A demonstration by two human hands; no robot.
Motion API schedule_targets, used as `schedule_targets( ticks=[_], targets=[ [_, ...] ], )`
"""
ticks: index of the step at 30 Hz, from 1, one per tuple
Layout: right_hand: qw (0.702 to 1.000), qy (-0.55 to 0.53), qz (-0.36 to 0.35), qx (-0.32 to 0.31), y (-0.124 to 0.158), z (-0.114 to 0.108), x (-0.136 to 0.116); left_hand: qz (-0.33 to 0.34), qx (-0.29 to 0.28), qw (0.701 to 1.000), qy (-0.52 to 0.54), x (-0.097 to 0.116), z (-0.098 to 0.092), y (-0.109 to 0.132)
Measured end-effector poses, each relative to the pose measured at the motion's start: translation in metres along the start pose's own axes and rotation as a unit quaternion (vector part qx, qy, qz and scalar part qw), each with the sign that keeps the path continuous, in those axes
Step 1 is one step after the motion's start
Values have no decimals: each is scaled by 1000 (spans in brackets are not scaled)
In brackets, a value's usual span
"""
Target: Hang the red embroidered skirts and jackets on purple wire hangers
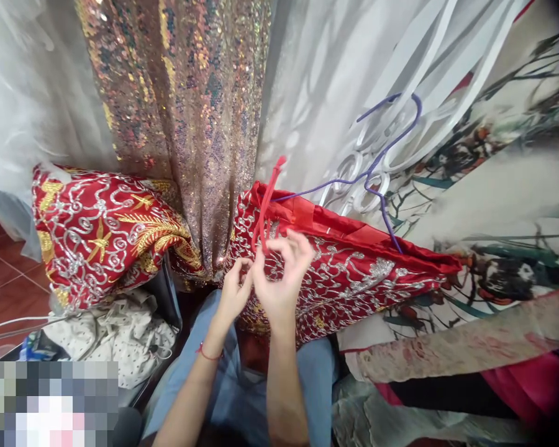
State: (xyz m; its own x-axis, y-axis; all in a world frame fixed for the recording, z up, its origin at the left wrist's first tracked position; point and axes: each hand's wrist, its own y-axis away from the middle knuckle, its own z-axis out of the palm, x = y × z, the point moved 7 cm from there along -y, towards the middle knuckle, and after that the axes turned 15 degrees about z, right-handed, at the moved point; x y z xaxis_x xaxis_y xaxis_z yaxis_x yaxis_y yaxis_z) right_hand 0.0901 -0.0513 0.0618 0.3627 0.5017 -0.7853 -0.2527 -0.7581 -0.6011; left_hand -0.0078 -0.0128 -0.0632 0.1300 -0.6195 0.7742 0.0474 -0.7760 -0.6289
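Note:
A red fabric cord [269, 202], folded in a loop, stands up in front of a red garment [340, 273] with silver and gold embroidery. My right hand [282, 276] pinches the cord's lower part between thumb and forefinger. Close beside it, my left hand [236, 290] is closed, its fingertips at the right thumb; what they hold is hidden. The garment lies over my lap, its red satin upper edge facing up. A purple wire hanger [375, 167] has its lower ends inside that edge.
More red embroidered cloth [107, 236] is bunched at the left, above a white dotted cloth [116, 338]. A sequined curtain-like fabric [205, 112] hangs ahead. White curved metalwork [428, 118] and flower-patterned fabric [489, 223] stand at the right.

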Motion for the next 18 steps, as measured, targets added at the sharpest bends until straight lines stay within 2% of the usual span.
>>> schedule_targets(
  ticks=[3, 6, 12, 15, 18],
  targets=[
    [996, -19, 84, -16, 48, -8, 30, -74, 40, 993, 85, -11, 0, 17],
    [992, 17, 111, -57, 77, -10, 52, -122, 61, 980, 144, -10, 2, 24],
    [972, 68, 133, -184, 91, -11, 77, -163, 28, 964, 209, 6, 21, 26],
    [959, 71, 130, -242, 95, -16, 78, -202, 37, 946, 250, 6, 26, 32],
    [952, 76, 125, -269, 96, -22, 71, -199, 57, 946, 248, 1, 22, 33]
  ],
)
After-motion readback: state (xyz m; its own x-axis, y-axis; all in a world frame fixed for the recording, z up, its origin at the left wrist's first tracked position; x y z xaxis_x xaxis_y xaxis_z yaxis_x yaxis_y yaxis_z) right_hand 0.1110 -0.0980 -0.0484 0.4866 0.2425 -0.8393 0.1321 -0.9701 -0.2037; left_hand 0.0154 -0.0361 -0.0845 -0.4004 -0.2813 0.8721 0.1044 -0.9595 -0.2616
